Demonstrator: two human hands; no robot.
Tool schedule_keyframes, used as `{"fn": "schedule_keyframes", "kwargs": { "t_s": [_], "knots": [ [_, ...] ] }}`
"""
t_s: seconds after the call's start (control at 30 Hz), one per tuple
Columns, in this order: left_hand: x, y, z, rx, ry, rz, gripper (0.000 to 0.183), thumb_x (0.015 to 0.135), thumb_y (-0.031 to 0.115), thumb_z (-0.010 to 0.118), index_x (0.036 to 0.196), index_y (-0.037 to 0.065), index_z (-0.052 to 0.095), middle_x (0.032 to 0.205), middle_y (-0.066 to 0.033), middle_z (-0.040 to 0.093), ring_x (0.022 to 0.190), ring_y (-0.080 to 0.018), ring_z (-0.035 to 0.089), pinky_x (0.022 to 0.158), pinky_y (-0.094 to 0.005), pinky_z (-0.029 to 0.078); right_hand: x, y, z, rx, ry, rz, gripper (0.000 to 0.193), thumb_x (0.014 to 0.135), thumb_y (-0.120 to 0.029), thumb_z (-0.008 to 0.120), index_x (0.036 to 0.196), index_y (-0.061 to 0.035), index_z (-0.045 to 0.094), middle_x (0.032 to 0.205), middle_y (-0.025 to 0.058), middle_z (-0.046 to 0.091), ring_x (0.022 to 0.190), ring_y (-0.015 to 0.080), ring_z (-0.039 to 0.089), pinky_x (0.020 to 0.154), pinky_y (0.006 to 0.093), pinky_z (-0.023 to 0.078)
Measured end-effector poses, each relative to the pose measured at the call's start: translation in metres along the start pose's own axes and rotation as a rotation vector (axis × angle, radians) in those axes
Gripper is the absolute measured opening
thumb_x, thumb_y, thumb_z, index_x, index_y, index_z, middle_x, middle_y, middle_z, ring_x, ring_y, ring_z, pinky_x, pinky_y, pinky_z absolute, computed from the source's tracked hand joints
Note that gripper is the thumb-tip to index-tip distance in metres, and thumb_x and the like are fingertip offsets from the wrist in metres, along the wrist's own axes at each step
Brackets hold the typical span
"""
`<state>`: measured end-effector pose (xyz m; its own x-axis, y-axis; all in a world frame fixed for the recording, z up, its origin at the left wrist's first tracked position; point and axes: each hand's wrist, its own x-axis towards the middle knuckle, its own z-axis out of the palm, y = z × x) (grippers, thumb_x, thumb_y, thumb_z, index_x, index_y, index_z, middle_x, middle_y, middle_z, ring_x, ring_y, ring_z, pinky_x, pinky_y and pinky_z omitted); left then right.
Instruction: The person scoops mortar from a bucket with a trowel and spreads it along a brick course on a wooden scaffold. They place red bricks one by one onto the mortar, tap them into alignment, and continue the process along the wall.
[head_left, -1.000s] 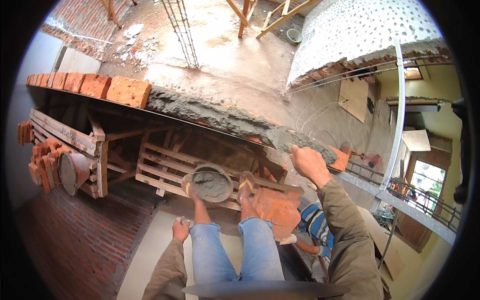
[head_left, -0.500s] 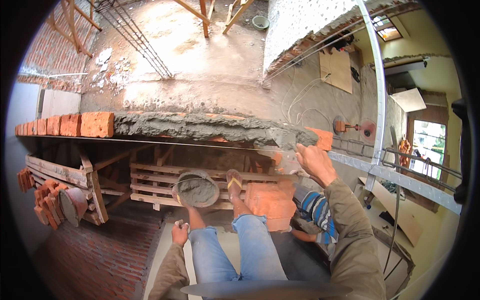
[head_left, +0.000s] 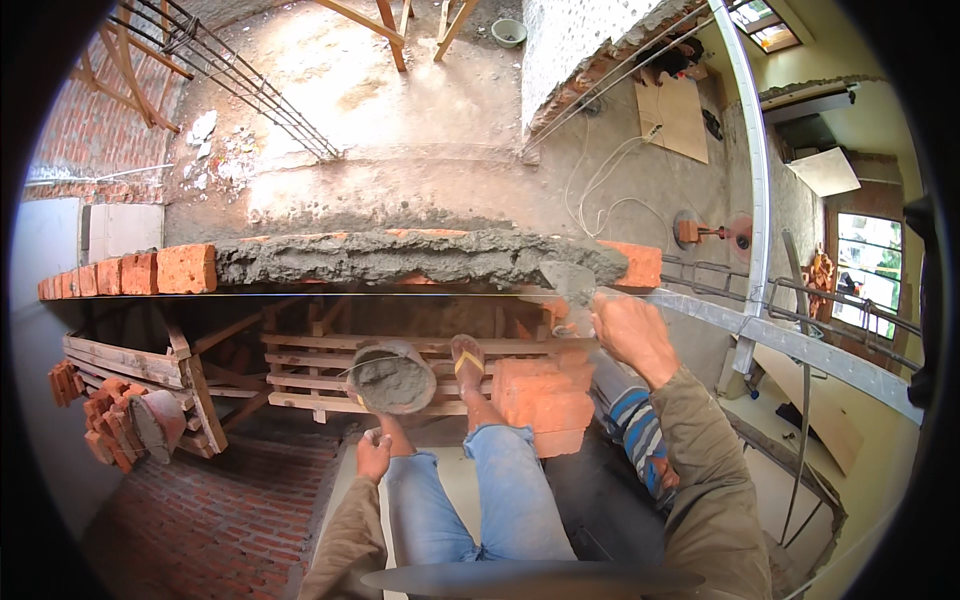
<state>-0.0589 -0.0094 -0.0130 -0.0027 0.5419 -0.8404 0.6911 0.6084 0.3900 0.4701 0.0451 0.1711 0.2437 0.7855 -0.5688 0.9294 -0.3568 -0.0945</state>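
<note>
My right hand [head_left: 632,335] is closed round a trowel, whose grey, mortar-smeared blade [head_left: 570,281] is at the right end of the mortar bed [head_left: 400,260]. The wet, rough mortar lies along the top of a low brick wall. At its right end is an orange brick [head_left: 642,265], partly bordered by mortar; a row of upright-looking bricks [head_left: 186,270] continues on the left. My left hand [head_left: 373,456] is curled shut low beside my knee, and whether it holds anything is hidden. Just beyond it stands a bucket of mortar [head_left: 395,378].
A taut string [head_left: 420,294] runs along the wall's near side. Stacked bricks [head_left: 542,400] sit right of my foot on the slatted wooden platform [head_left: 300,362]. Close below my right arm is another person in a striped shirt [head_left: 635,420]. A metal frame [head_left: 755,200] rises at right.
My right hand and the trowel have shifted slightly, and more of the right-end brick shows. My left hand has risen a little. The other person's arm has drawn back from the brick stack.
</note>
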Motion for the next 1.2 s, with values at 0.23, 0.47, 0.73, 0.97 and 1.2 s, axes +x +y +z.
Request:
{"fn": "schedule_keyframes", "kwargs": {
  "t_s": [0.23, 0.47, 0.73, 0.97, 1.2],
  "knots": [
    [0.007, 0.001, 0.001, 0.005, 0.01, 0.052, 0.042, 0.094, 0.016, 0.066, 0.127, -0.01, 0.06, 0.121, -0.0226, 0.069, 0.111, -0.0282, 0.067, 0.096, -0.0374, 0.052, 0.016, -0.004, -0.001, 0.164, -0.036, 0.04, 0.023, 0.093, -0.025, 0.061, 0.093, -0.0036, 0.069, 0.083, 0.0224, 0.069, 0.086, 0.0433, 0.067, 0.072, 0.0539, 0.051],
    [0.013, -0.015, -0.005, 0.008, 0.055, 0.047, 0.043, 0.092, 0.018, 0.068, 0.125, -0.01, 0.062, 0.117, -0.0233, 0.071, 0.109, -0.0296, 0.069, 0.094, -0.0381, 0.053, 0.019, -0.009, 0.007, 0.346, 0.007, -0.021, 0.024, 0.093, -0.026, 0.059, 0.099, -0.004, 0.067, 0.089, 0.0224, 0.069, 0.088, 0.0444, 0.065, 0.075, 0.0534, 0.05],
    [0.008, -0.012, -0.015, 0.01, 0.046, -0.014, 0.045, 0.092, 0.018, 0.068, 0.126, -0.011, 0.06, 0.117, -0.0249, 0.07, 0.107, -0.029, 0.069, 0.094, -0.038, 0.053, 0.017, -0.017, -0.011, 0.166, -0.052, 0.111, 0.024, 0.096, -0.026, 0.057, 0.106, -0.0061, 0.065, 0.088, 0.0221, 0.069, 0.09, 0.0439, 0.066, 0.076, 0.0547, 0.05],
    [0.01, 0.0, -0.021, 0.01, -0.02, -0.048, 0.045, 0.095, 0.015, 0.064, 0.132, -0.01, 0.057, 0.129, -0.0228, 0.065, 0.12, -0.0294, 0.063, 0.102, -0.0381, 0.049, 0.053, -0.053, 0.015, 0.076, 0.032, -0.139, 0.023, 0.095, -0.028, 0.06, 0.1, -0.0066, 0.064, 0.081, 0.0191, 0.07, 0.081, 0.0405, 0.07, 0.07, 0.0526, 0.054],
    [0.01, -0.002, -0.036, -0.009, 0.028, 0.013, 0.044, 0.093, 0.013, 0.067, 0.13, -0.011, 0.058, 0.122, -0.024, 0.068, 0.11, -0.0276, 0.068, 0.095, -0.0368, 0.053, 0.024, 0.009, 0.019, -0.04, 0.024, 0.126, 0.023, 0.094, -0.029, 0.061, 0.097, -0.0078, 0.068, 0.086, 0.0196, 0.071, 0.084, 0.0388, 0.071, 0.07, 0.0521, 0.054]
  ]
}}
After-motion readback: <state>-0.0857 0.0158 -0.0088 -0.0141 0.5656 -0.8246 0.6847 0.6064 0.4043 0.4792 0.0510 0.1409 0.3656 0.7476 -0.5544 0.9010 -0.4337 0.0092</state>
